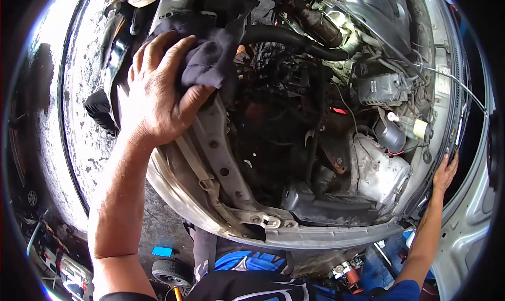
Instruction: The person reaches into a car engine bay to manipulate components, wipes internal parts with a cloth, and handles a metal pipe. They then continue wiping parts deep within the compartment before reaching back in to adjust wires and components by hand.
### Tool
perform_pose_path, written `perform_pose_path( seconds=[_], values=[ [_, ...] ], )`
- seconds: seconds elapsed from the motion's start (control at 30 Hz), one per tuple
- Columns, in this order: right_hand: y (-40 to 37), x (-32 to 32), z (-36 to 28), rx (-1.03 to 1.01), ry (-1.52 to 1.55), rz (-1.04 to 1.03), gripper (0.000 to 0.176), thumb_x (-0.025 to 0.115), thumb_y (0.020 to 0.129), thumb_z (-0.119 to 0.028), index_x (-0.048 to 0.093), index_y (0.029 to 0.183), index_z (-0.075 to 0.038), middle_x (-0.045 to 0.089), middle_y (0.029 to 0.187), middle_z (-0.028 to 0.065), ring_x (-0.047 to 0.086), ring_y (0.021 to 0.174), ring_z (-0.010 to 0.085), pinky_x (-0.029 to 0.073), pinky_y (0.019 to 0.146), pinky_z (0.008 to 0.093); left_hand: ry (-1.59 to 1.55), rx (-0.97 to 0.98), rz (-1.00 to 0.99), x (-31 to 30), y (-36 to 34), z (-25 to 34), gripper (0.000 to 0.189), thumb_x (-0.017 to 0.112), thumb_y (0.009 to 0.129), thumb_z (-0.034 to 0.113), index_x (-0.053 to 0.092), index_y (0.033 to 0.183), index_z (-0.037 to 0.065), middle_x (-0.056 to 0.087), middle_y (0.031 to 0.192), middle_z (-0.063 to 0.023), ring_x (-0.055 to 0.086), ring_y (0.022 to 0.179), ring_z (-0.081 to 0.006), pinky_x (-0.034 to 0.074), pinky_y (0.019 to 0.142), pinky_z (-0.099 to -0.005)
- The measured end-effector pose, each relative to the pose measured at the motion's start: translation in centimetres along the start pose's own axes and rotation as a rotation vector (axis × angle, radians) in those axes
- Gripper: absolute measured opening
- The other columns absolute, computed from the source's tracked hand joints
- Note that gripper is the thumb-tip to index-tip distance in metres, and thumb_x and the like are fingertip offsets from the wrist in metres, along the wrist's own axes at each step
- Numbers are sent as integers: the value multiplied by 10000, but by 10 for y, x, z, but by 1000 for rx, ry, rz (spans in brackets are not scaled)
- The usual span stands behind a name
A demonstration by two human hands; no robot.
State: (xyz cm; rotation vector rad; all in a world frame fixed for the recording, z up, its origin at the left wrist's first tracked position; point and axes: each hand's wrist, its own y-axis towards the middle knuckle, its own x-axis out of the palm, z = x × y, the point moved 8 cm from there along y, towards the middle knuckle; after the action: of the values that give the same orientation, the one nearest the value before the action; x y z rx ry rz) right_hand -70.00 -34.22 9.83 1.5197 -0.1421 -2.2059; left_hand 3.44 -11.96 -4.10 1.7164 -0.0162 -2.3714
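Observation:
My left hand [160, 93] presses a bunched dark cloth [208, 59] against the front of an open car engine bay, thumb on one edge and fingers over its near side. Just below the cloth runs the grey metal front crossmember [223, 159]. The surface under the cloth is hidden. Far to the right, my right hand [446, 173] rests on the rear edge of the bay, by the windshield base, with fingers extended and nothing held. A black hose [292, 40] curves across the bay to the right of the cloth.
Engine parts fill the upper right, including a grey finned box [384, 89] and a white reservoir [381, 169]. A black plastic box [326, 206] sits by the near fender. On the floor lie a wheel [172, 271] and a blue rectangular item [162, 251].

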Motion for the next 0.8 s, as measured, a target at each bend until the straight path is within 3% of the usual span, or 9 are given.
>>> perform_pose_path(
  seconds=[0.17, 0.27, 0.67, 0.8],
  values=[
    [-1, -2, 0, -23, 19, -2, 600, 484, 1035, -414, 422, 1472, -7, 485, 1464, 211, 429, 1373, 375, 319, 1148, 452, 28, -6, 12, 0, 3, 8, 738, 733, 770, 485, 547, 1381, 114, 460, 1429, -213, 404, 1344, -442, 315, 1121, -555],
    [-1, 2, 5, -15, 12, -22, 602, 476, 1037, -418, 420, 1472, -7, 481, 1471, 205, 424, 1378, 372, 310, 1152, 450, 65, -17, -18, 2, 3, 8, 731, 696, 768, 421, 516, 1414, 130, 446, 1447, -211, 397, 1362, -427, 320, 1130, -534],
    [-1, 2, 10, -12, 17, -8, 600, 486, 1034, -415, 434, 1464, 1, 496, 1455, 224, 451, 1356, 381, 332, 1139, 448, -4, -37, 14, 2, 3, 4, 729, 778, 731, 430, 558, 1364, 144, 449, 1434, -216, 383, 1356, -451, 330, 1108, -569],
    [0, 3, 9, -33, 45, -2, 609, 492, 1032, -424, 439, 1459, 8, 496, 1449, 236, 461, 1346, 389, 345, 1133, 446, 49, -36, 39, 2, 3, 4, 680, 726, 756, 360, 551, 1380, 153, 466, 1434, -206, 407, 1354, -435, 359, 1120, -537]
  ],
)
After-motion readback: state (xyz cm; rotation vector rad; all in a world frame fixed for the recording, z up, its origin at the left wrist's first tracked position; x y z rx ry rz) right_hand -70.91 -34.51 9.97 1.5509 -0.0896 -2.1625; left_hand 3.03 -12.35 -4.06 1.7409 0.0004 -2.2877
